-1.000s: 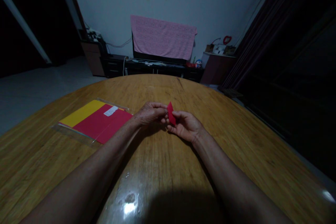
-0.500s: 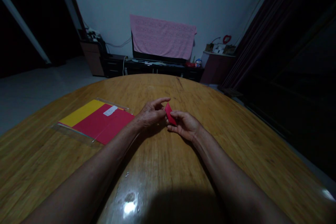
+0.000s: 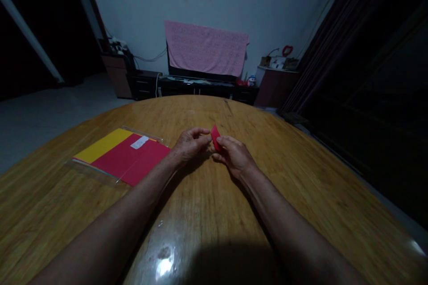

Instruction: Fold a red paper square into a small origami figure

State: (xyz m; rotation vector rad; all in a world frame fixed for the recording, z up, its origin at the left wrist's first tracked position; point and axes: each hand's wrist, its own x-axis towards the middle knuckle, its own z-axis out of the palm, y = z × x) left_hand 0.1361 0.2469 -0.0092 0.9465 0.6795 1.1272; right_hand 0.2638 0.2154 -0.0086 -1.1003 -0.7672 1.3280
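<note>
A small folded piece of red paper [image 3: 216, 136] is held up over the table, its pointed end upward. My right hand [image 3: 236, 155] pinches it from the right, the thumb across its lower part and the other fingers partly hidden behind. My left hand [image 3: 190, 144] is at its left edge, thumb and index finger drawn close together there. Whether the left fingertips press on both faces of the paper is hard to see in the dim light.
On the round wooden table [image 3: 207, 213], left of my forearm, lies a clear plastic sleeve of coloured paper [image 3: 125, 156], yellow and red on top with a white label. Beyond the table stand a low black cabinet [image 3: 145, 84] and a screen under a pink cloth [image 3: 207, 49].
The red paper has risen slightly and turned more upright. My left index finger, stretched out over it before, has bent back toward the thumb. My right hand has shifted a little upward.
</note>
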